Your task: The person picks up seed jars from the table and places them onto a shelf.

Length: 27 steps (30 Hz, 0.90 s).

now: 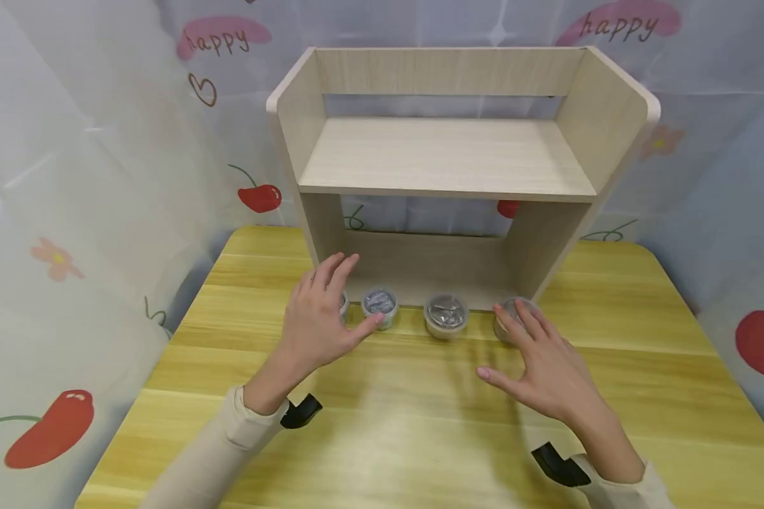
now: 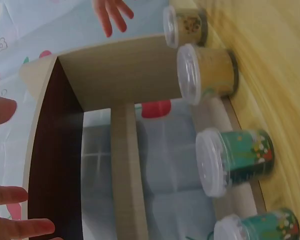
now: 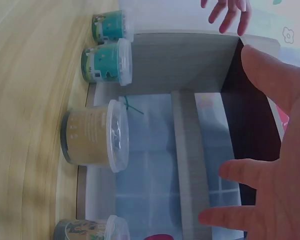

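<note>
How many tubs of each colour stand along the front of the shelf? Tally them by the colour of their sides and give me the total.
Green tubs: 2
Tan tubs: 2
Total: 4

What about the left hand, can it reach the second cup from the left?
Probably yes: the left hand hovers open nearby, with nothing visible between it and that second cup.
</note>
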{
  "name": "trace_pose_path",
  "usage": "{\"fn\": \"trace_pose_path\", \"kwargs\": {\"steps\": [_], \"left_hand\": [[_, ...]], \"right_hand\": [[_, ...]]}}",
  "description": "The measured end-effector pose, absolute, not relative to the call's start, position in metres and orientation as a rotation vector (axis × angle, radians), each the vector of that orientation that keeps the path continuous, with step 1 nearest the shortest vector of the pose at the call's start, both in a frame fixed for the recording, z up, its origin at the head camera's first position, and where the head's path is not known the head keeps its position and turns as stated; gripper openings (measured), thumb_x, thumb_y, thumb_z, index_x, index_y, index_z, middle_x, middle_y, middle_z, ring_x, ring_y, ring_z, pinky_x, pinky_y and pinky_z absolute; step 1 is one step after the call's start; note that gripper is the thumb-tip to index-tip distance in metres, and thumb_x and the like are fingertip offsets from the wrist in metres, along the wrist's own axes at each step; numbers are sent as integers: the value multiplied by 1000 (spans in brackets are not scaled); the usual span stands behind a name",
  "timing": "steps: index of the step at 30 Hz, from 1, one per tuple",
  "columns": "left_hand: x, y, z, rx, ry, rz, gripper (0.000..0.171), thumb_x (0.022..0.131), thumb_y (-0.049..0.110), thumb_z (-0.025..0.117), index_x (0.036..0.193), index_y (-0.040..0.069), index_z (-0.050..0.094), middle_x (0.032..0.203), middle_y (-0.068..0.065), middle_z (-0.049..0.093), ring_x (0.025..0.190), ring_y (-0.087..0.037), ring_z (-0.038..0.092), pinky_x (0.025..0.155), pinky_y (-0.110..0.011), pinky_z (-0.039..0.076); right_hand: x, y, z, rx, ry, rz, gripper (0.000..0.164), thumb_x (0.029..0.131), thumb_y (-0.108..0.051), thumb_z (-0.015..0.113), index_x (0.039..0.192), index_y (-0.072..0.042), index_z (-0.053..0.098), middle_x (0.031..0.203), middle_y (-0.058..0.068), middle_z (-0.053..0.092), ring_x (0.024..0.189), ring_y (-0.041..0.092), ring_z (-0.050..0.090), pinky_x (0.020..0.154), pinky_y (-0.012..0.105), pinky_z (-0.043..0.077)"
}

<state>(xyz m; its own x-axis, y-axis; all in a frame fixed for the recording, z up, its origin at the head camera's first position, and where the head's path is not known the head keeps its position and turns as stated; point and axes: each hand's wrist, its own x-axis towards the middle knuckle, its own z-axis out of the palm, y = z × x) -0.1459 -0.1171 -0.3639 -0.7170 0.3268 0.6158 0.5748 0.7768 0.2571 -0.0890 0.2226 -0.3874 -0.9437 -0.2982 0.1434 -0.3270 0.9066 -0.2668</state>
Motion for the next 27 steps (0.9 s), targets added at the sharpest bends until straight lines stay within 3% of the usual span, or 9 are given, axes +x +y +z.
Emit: {"fn": "trace_pose_path", "kwargs": {"steps": [5,12,27], "left_hand": [[-156,-129,-359,-688,-2350,-603,79,79,58,61,137,4,52,131,-20,55,104,-40,59,86,-54,47],[-170,-145,-350,-713,-2216,-648,68,80,46,66,128,-1,58,120,-20,59,101,-38,60,81,-54,47],[-196,-164,-335,-711,-2034,-625,66,91,55,50,119,-3,61,115,-22,61,97,-39,60,75,-54,46]], "right_hand": [[-92,223,-389,458,-2844,557,88,82,-56,70,150,-9,40,151,23,38,128,51,41,86,67,43],[-94,223,-396,386,-2645,718,76,78,-40,78,141,-6,51,139,20,53,119,45,50,84,64,44],[-98,231,-412,276,-2515,760,66,76,-31,80,131,-2,59,124,24,62,109,46,56,83,63,43]]}}
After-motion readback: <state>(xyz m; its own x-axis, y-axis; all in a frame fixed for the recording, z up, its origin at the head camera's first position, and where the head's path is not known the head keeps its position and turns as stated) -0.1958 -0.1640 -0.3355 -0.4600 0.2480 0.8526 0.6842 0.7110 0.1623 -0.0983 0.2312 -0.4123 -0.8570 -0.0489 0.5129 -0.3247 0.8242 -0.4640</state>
